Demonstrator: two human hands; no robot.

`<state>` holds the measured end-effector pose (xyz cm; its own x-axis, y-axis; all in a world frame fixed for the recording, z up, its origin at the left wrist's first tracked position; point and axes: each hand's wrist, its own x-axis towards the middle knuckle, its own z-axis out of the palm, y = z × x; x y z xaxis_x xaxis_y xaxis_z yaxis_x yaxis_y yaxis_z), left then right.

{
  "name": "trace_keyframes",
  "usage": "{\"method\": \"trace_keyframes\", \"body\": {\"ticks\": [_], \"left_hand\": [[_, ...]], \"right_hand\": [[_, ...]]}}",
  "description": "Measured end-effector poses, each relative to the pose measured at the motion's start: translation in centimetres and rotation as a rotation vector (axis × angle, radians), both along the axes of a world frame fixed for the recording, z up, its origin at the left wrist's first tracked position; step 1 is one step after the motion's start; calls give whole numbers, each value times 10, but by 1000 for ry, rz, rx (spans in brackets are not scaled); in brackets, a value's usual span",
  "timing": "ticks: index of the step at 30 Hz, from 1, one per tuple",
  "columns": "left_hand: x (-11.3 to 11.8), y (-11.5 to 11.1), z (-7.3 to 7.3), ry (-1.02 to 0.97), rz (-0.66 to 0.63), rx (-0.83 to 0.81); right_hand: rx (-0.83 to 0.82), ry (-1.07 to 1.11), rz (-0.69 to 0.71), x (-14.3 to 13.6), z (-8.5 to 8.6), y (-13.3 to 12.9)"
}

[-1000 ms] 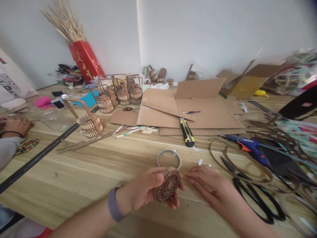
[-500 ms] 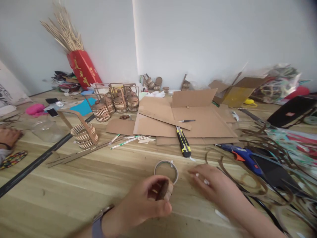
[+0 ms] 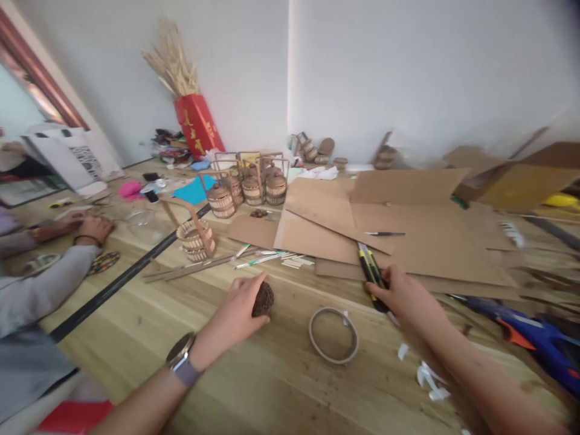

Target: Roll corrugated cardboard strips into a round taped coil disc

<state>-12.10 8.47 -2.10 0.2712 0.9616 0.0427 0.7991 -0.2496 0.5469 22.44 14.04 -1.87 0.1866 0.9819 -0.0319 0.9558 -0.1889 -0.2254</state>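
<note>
My left hand point(image 3: 240, 309) is closed around a small, round, brown woven piece point(image 3: 263, 300), held low over the table; its far side is hidden by my fingers. My right hand point(image 3: 393, 289) grips the black and yellow utility knife point(image 3: 372, 275) by its handle. The knife's tip end points at the cardboard sheets point(image 3: 326, 223), and its blade is too blurred to make out. Between my hands a roll of tape point(image 3: 311, 338) lies flat, with a white scrap at its edge.
A small handled basket point(image 3: 196, 241) and several lidded baskets point(image 3: 254, 188) stand behind. A blue glue gun point(image 3: 534, 338) lies to the right, near white paper scraps point(image 3: 428, 380). At the left are a co-worker's hands point(image 3: 93, 229). Thin strips point(image 3: 258, 260) lie before the cardboard.
My right hand has moved up and taken hold of the utility knife, and white scraps now show on the table. My left hand has moved left with the woven piece. The view has swung left.
</note>
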Motion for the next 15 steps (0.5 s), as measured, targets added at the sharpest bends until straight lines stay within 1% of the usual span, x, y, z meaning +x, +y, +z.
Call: {"method": "trace_keyframes", "body": {"ticks": [3, 6, 11, 14, 15], "left_hand": [[-19, 15, -6, -3, 13, -36], [-29, 24, -11, -20, 5, -62], [-33, 27, -17, -57, -16, -45], [-30, 27, -18, -80, 6, 2], [-29, 27, -18, -90, 20, 22]], "right_hand": [[-48, -12, 26, 3, 2, 2], [-63, -25, 39, 5, 2, 0], [-48, -4, 45, 9, 6, -10], [-59, 37, 71, 17, 10, -19], [-34, 38, 79, 22, 10, -23]]}}
